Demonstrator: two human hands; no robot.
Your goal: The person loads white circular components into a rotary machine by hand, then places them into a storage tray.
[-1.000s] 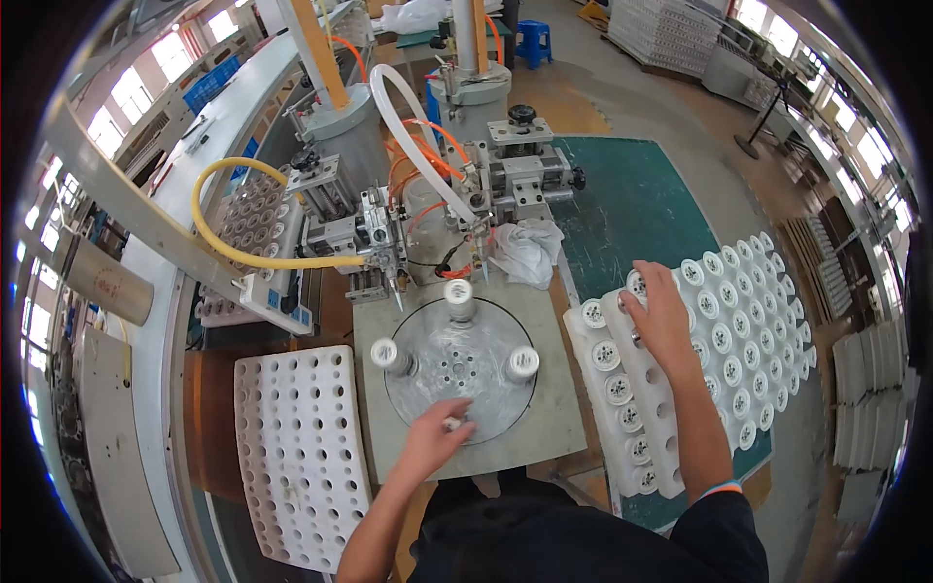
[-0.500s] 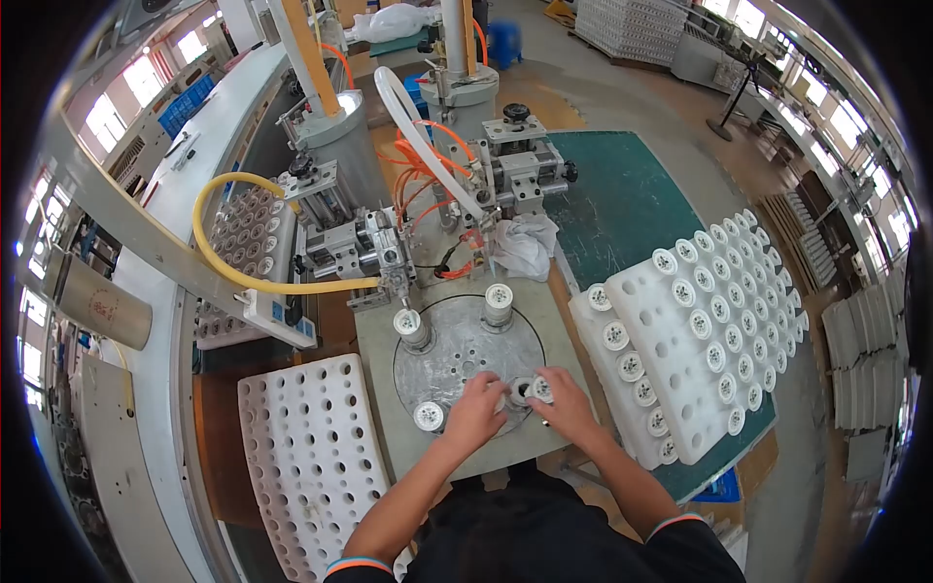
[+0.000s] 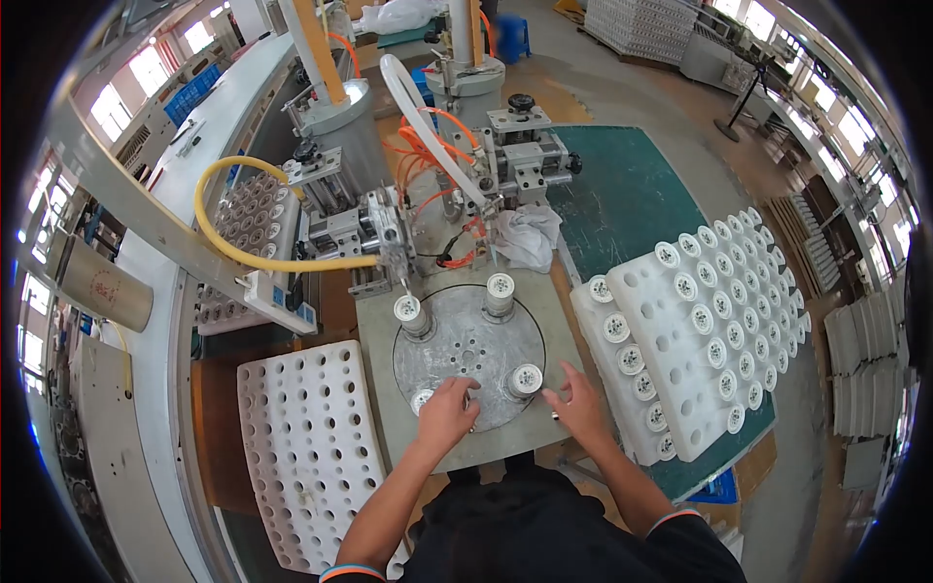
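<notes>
Four fixtures on a round metal turntable [image 3: 469, 335] carry white round parts with small chips on top. My right hand [image 3: 581, 406] is just right of the front-right white part [image 3: 526, 380], fingers apart and holding nothing. Over the turntable's front-left edge is my left hand [image 3: 449, 413], its thumb and fingers parted with nothing between them. It partly covers the front-left white part [image 3: 421, 400]. Farther back sit another white part [image 3: 408, 309] under a thin nozzle and one more [image 3: 501, 287] at the back right.
White foam trays full of parts [image 3: 719, 330] stack on a green table [image 3: 622, 185] at right. A foam tray with bare holes [image 3: 309, 452] lies at left. Metal slide units [image 3: 364, 233], a yellow hose [image 3: 199, 209] and a crumpled plastic bag [image 3: 528, 238] stand behind the turntable.
Both hands were together at the front-right fixture, the right one holding a white part. That part now sits on the fixture; my hands have let go and moved apart, the left toward the front-left part.
</notes>
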